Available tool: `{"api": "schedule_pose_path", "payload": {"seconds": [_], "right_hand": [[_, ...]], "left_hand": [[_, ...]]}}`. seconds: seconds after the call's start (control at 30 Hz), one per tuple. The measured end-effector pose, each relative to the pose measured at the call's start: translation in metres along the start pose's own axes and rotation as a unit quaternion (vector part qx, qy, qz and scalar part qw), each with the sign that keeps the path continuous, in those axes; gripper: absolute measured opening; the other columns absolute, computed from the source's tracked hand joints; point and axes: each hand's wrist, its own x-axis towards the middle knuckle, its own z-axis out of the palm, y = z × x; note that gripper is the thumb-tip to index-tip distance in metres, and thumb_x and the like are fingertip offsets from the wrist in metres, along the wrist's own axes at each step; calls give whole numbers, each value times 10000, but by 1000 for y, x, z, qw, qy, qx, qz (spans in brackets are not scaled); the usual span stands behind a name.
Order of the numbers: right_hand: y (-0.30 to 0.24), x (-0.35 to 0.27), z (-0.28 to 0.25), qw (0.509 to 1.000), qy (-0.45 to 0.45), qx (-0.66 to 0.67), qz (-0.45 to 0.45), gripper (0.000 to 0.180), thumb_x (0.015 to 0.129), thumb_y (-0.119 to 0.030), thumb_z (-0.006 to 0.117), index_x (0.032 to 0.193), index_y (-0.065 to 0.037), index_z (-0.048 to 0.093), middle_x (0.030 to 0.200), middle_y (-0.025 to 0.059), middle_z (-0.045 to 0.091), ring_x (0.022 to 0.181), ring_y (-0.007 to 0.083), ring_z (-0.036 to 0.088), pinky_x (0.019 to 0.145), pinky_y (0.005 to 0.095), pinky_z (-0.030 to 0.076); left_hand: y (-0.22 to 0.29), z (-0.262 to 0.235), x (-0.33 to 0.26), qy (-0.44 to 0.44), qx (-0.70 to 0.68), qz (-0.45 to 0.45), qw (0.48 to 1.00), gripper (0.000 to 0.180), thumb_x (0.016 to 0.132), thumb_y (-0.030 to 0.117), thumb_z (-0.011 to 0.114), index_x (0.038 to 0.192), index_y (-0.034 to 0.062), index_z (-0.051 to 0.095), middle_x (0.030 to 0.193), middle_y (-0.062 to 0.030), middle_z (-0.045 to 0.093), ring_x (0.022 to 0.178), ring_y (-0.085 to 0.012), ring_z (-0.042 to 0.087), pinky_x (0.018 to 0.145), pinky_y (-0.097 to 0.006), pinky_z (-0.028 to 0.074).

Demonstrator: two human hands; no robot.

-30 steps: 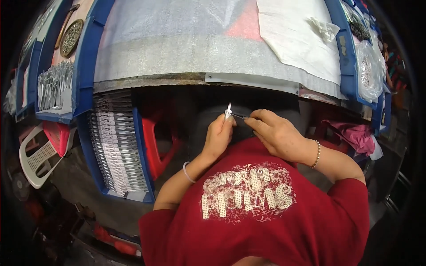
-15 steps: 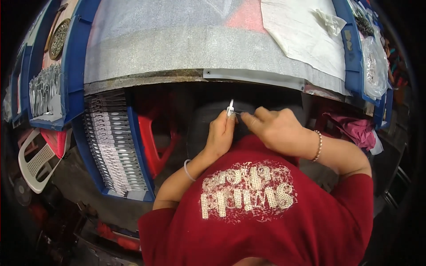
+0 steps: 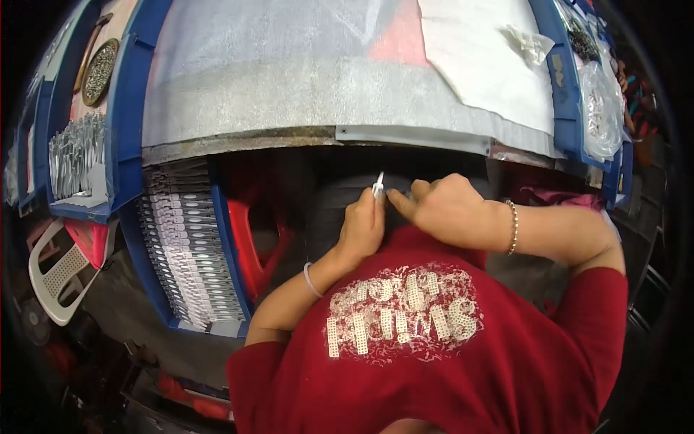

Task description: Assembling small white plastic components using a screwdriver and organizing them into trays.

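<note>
Over my lap, just below the table edge, my left hand (image 3: 363, 224) pinches a small white piece (image 3: 378, 189) upright between thumb and fingers. A narrow pale tip sticks up from it, and its lower part is hidden in the hand. My right hand (image 3: 454, 213) is closed beside it, knuckles up and index finger and thumb pointing at the white piece. A small gap shows between these fingertips and the piece. Whatever the right fingers hold is hidden.
A blue bin (image 3: 241, 304) at lower left holds stacked rows of white-and-black slender pieces. Another blue bin (image 3: 129, 119) has silver strips (image 3: 76, 152), a dish of small metal bits (image 3: 100, 72) and a wooden-handled tool (image 3: 88, 50). White cloth (image 3: 484, 65) covers part of the table.
A thin metal rod that showed between my right fingers and the white piece is no longer visible. My right hand has drawn slightly right and down, its elbow further out.
</note>
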Motion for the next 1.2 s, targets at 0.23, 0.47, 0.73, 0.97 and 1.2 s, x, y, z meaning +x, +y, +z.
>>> {"api": "schedule_pose_path", "payload": {"seconds": [0.23,0.47,0.73,0.97,1.2], "right_hand": [[10,23,-3,997,-55,-1,-55,457,751,-138,581,1183,6,628,648,116,592,526,199,602,405,308,458],[17,31,5,972,-90,182,115,352,794,-120,624,1141,-91,677,803,168,677,637,283,660,586,381,528],[16,18,29,836,-13,493,238,359,805,-87,661,1159,-30,657,1020,194,689,872,264,688,789,342,532],[11,0,-3,811,44,542,214,411,825,-131,677,1176,63,588,1038,213,664,930,251,667,817,325,514],[-2,-9,14,997,66,8,-46,396,759,-136,580,1119,28,609,738,88,537,599,182,615,454,304,482]], "left_hand": [[-5,-3,4,5,-37,-26,999,137,953,68,461,865,-38,469,695,-264,571,683,-470,585,533,-474,428],[-14,-3,4,2,31,-49,998,134,963,86,435,935,-21,510,721,-284,572,694,-491,575,544,-510,425],[-2,-3,3,15,64,-40,997,186,958,110,470,851,-42,463,677,-302,569,672,-496,578,543,-535,432],[9,-4,-1,18,-27,-43,999,208,976,131,452,851,-30,495,696,-243,584,678,-434,608,558,-460,444],[5,0,1,19,-19,-21,999,195,975,121,452,861,-28,503,692,-231,579,668,-420,607,554,-442,438]]}}
